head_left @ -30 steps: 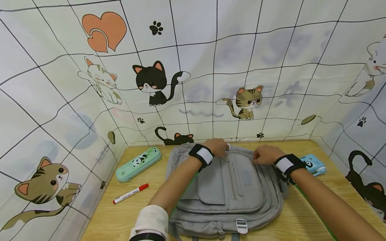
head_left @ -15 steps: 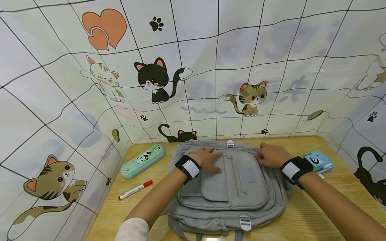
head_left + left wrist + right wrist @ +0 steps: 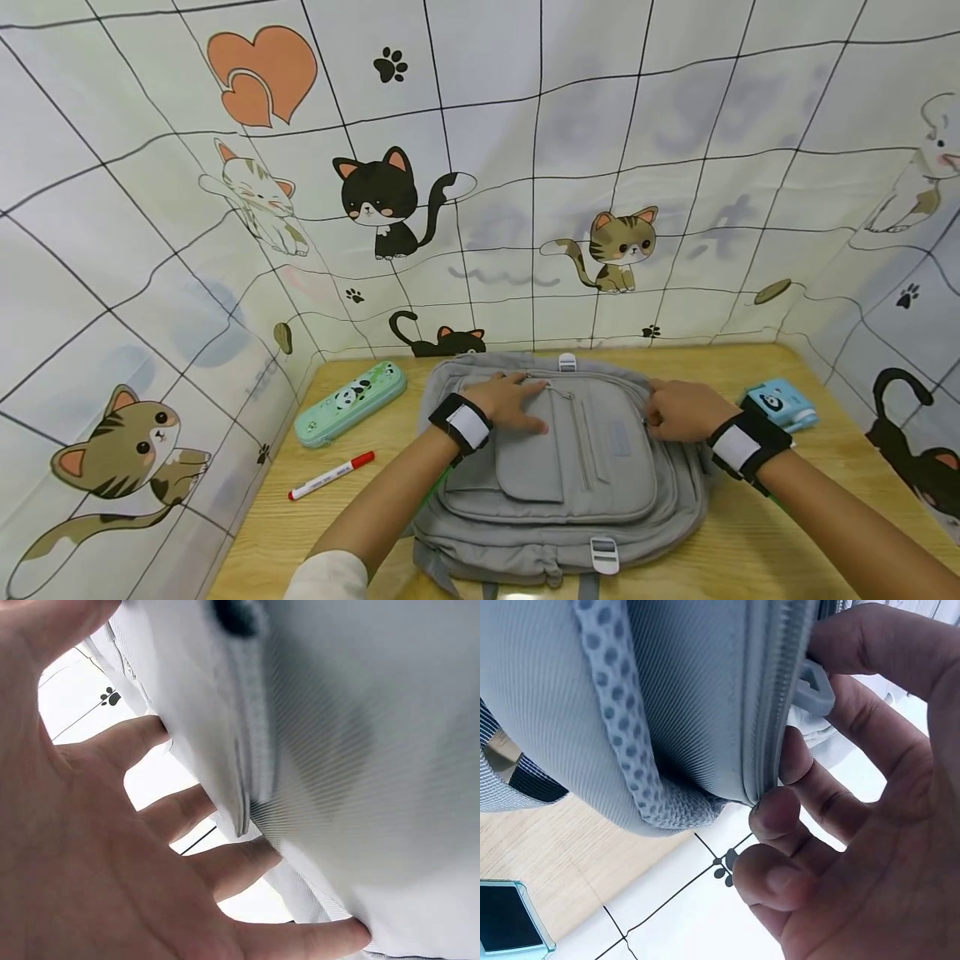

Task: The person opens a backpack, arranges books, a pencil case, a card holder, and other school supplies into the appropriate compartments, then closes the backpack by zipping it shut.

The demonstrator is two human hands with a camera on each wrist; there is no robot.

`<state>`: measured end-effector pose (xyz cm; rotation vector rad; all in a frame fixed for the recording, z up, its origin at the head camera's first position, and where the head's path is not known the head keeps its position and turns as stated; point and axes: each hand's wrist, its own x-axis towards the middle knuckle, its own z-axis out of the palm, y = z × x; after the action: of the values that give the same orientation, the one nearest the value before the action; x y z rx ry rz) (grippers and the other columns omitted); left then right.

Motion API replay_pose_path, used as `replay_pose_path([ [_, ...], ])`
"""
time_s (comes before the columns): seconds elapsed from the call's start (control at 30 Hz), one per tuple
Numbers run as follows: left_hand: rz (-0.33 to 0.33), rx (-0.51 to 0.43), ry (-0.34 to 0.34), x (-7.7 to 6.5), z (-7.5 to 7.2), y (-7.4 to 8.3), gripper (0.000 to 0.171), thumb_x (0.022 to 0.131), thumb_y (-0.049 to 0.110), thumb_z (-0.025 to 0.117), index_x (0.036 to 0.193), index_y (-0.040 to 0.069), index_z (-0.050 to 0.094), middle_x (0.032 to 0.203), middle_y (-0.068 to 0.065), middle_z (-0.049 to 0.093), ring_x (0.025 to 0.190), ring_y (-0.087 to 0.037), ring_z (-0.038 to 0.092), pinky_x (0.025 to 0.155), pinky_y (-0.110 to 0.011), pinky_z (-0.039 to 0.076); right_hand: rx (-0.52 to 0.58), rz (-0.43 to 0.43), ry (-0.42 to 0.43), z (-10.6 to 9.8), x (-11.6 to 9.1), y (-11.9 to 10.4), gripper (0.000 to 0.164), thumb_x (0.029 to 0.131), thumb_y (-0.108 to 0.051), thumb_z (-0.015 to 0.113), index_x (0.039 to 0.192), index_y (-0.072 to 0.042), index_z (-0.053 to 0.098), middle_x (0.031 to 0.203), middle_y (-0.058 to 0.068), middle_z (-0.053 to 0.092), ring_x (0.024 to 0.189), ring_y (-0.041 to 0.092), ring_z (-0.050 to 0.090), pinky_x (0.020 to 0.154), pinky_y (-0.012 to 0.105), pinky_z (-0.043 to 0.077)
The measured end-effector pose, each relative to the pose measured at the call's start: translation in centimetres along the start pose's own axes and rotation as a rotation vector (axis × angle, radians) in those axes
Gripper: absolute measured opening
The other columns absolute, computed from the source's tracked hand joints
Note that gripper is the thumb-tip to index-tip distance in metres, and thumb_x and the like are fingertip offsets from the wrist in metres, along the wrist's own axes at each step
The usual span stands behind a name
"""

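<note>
- Bag, grey, lay flat in the middle of the desk, its front pocket facing up, reaching from near the far edge toward the near edge.
- Left hand rested on the upper left part of the bag's front; its fingers were spread apart, and in the left wrist view several fingertips touched the fabric.
- Right hand was at the bag's upper right side, its fingers curled and gripping the zipped edge; a grey pull hung beside the zip, though whether the fingers pinched it could not be told.
- Bands, black with white patches, circled both wrists.
- Buckles, white, showed at the bag's ends, one toward the near edge and one toward the far edge.
- Pencil case, green with a panda, lay slanted near the far left corner, just beside the bag.
- Marker, white with a red cap, lay near the left edge, apart from the bag.
- Blue pack lay near the far right corner, behind the right wrist.
- Cloth with cats and grid lines stood behind the far edge.
</note>
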<state>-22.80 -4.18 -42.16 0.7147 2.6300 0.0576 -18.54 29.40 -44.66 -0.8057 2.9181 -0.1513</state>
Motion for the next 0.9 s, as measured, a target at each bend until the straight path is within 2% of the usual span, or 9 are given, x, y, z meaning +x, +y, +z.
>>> replay_pose_path([
  [0.17,0.008,0.027,0.05,-0.8,0.6,-0.3,0.085,0.099,0.072,0.057,0.17,0.036,0.027,0.178,-0.001,0.024,0.164,-0.036,0.024,0.116,-0.077,0.034,0.048,0.012,-0.042,-0.4,0.1,0.1,0.029,0.089,-0.024,0.078,0.067,-0.027,0.061,0.087,-0.005,0.051,0.07,0.011,0.043,0.062,0.031,0.037],
  [0.27,0.032,0.011,0.087,-2.1,1.3,-1.4,0.083,0.103,0.067,0.055,0.17,0.025,0.028,0.177,-0.006,0.025,0.164,-0.035,0.024,0.121,-0.075,0.029,0.105,0.04,-0.061,-1.3,0.1,0.3,0.022,0.095,-0.028,0.076,0.075,-0.024,0.066,0.091,-0.003,0.055,0.072,0.011,0.047,0.063,0.032,0.039],
  [0.37,0.033,-0.03,0.124,-4.4,1.8,-3.4,0.081,0.106,0.061,0.055,0.169,0.019,0.03,0.176,-0.012,0.027,0.164,-0.039,0.022,0.124,-0.074,0.022,0.125,0.058,-0.013,-2.4,0.5,0.7,0.013,0.099,-0.024,0.074,0.087,-0.019,0.072,0.094,0.0,0.06,0.073,0.012,0.052,0.063,0.035,0.044],
  [0.47,-0.009,-0.078,0.172,-7.4,2.3,-5.5,0.079,0.105,0.057,0.059,0.167,0.015,0.035,0.174,-0.017,0.031,0.163,-0.043,0.021,0.121,-0.081,0.017,0.106,0.074,0.077,-3.1,1.3,1.0,0.005,0.099,-0.018,0.073,0.097,-0.013,0.074,0.099,0.006,0.063,0.077,0.016,0.058,0.065,0.039,0.049],
  [0.53,-0.045,-0.11,0.2,-9.5,3.0,-6.5,0.078,0.104,0.055,0.062,0.166,0.013,0.039,0.173,-0.019,0.031,0.163,-0.046,0.019,0.118,-0.085,0.015,0.085,0.084,0.121,-3.1,2.1,1.3,0.009,0.099,-0.017,0.074,0.105,-0.01,0.074,0.106,0.012,0.065,0.083,0.021,0.063,0.068,0.042,0.053],
  [0.63,-0.086,-0.172,0.213,-12.2,4.4,-7.3,0.083,0.1,0.056,0.068,0.164,0.011,0.041,0.174,-0.02,0.027,0.162,-0.051,0.018,0.113,-0.088,0.02,0.08,0.109,0.129,-2.6,3.2,1.7,0.024,0.1,-0.017,0.074,0.119,-0.003,0.071,0.117,0.021,0.066,0.091,0.032,0.067,0.072,0.047,0.056],
  [0.7,-0.089,-0.229,0.209,-13.3,5.3,-7.4,0.087,0.098,0.058,0.07,0.165,0.011,0.039,0.176,-0.021,0.022,0.16,-0.055,0.021,0.111,-0.086,0.029,0.091,0.123,0.108,-1.9,3.7,2.1,0.032,0.1,-0.017,0.073,0.127,0.001,0.068,0.119,0.023,0.068,0.095,0.035,0.07,0.075,0.05,0.057],
  [0.83,-0.041,-0.363,0.207,-14.1,6.3,-7.2,0.092,0.099,0.053,0.071,0.167,0.006,0.032,0.177,-0.026,0.009,0.153,-0.058,0.033,0.111,-0.072,0.043,0.147,0.128,0.064,-0.6,4.1,3.0,0.027,0.101,-0.008,0.067,0.125,0.003,0.067,0.11,0.021,0.072,0.091,0.032,0.071,0.076,0.049,0.057],
  [0.9,-0.018,-0.418,0.202,-13.9,6.6,-7.3,0.091,0.101,0.05,0.07,0.168,0.005,0.028,0.177,-0.026,0.003,0.153,-0.058,0.034,0.115,-0.065,0.043,0.154,0.119,0.075,0.1,4.0,3.5,0.019,0.1,-0.003,0.065,0.118,0.002,0.068,0.104,0.017,0.073,0.087,0.028,0.07,0.075,0.047,0.056],
])
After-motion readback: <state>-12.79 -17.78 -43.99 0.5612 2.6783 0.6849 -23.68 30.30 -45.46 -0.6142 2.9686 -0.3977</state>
